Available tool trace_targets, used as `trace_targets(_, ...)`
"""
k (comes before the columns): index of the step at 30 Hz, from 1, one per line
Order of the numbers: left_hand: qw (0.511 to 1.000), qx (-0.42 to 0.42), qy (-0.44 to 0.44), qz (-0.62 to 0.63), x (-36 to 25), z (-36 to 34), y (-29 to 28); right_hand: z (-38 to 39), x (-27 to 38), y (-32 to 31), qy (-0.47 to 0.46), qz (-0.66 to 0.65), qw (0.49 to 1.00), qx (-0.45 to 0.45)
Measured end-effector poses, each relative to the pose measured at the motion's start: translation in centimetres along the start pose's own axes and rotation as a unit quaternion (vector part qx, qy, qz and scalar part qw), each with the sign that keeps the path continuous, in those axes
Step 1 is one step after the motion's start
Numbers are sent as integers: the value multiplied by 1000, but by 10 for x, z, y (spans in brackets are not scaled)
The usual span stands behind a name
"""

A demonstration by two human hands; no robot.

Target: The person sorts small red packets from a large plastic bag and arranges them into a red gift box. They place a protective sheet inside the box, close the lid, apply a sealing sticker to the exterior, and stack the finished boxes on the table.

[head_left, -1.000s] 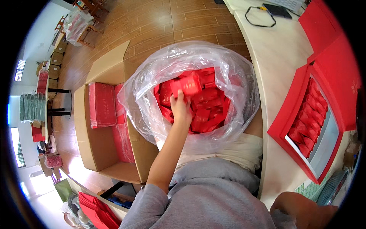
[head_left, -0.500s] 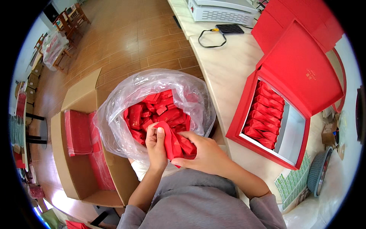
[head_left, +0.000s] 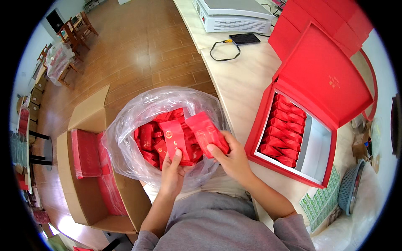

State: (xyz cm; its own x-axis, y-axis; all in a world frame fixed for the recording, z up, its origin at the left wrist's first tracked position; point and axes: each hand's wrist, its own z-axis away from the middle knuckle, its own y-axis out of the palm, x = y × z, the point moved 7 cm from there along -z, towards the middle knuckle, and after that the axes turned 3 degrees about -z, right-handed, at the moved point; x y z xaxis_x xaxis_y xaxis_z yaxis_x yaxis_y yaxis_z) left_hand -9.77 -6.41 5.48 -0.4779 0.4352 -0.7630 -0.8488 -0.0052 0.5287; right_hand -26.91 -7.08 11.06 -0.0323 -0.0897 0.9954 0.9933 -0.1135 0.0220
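Note:
Over the mouth of a clear plastic bag [head_left: 121, 125], my two hands hold red sachets apart from each other. My left hand [head_left: 172, 171] pinches a flat-looking red sachet [head_left: 172, 136] with a gold emblem, thumb on its lower end. My right hand [head_left: 232, 157] grips a plumper red sachet [head_left: 207, 133] by its lower right part. Below them, many loose red sachets [head_left: 147, 136] fill the bag. To the right, an open red gift box [head_left: 261, 146] has a row of red sachets [head_left: 284, 129] in its left compartment; the white right compartment [head_left: 318, 144] shows bare.
A cardboard carton [head_left: 75, 196] with red wrapped packs [head_left: 88, 152] stands left of the bag. On the pale counter [head_left: 234, 79] lie a phone [head_left: 244, 39] with a cable and a white boxy machine [head_left: 234, 19]. Red boxes [head_left: 318, 25] and a grey basket [head_left: 351, 188] are at right.
My hands have drawn apart; the sachets bunched between them are now held separately, one in each hand. The view has shifted slightly.

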Motion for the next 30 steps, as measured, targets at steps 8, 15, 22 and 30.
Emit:
trace_targets(8,933,124,27,-337,-63,3,9,20,63,14,-432,345,830,72)
trace_targets(15,987,104,-99,-78,-56,3,0,26,61,27,-462,436,768,84)
trace_targets(22,932,78,96,-341,-79,10,17,28,58,30,-433,435,782,109)
trace_targets(30,809,95,231,-532,-101,21,44,22,78,17,-338,376,854,123)
